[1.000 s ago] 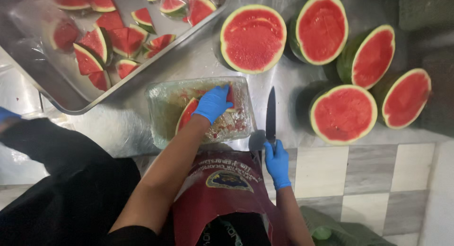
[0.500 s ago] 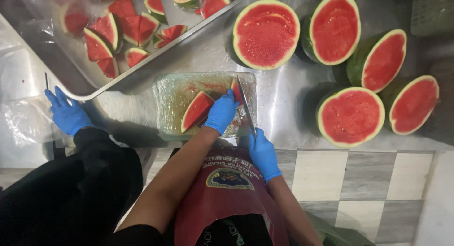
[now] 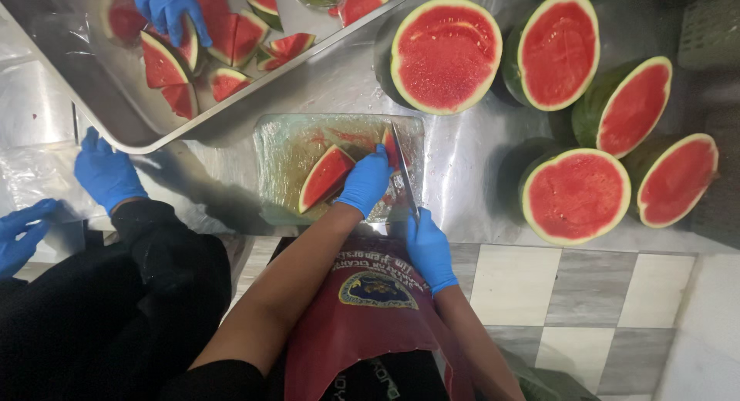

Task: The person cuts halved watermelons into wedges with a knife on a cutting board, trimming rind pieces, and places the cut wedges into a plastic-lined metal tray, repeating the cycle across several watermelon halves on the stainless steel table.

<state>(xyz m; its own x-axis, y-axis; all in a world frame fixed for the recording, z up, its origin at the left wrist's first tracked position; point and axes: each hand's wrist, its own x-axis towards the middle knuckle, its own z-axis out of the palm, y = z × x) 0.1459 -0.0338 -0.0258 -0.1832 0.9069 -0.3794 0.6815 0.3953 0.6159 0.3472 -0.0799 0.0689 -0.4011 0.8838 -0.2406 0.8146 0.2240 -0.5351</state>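
Watermelon wedge (image 3: pixel 325 174) lies under the left hand (image 3: pixel 364 180)'s pressing grip; right hand (image 3: pixel 429 248) clasps the knife (image 3: pixel 404 168).

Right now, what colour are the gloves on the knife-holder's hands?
Blue, on both the left hand and right hand; head view.

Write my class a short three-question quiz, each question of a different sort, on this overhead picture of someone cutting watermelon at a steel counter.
1. True or false: the knife is in the person's right hand.
2. Multiple choice: the left hand rests on
A. a whole melon
B. the watermelon wedge on the cutting board
C. the metal tray
3. How many watermelon halves lie cut side up on the counter to the right of the board?

Key
1. True.
2. B.
3. Five.
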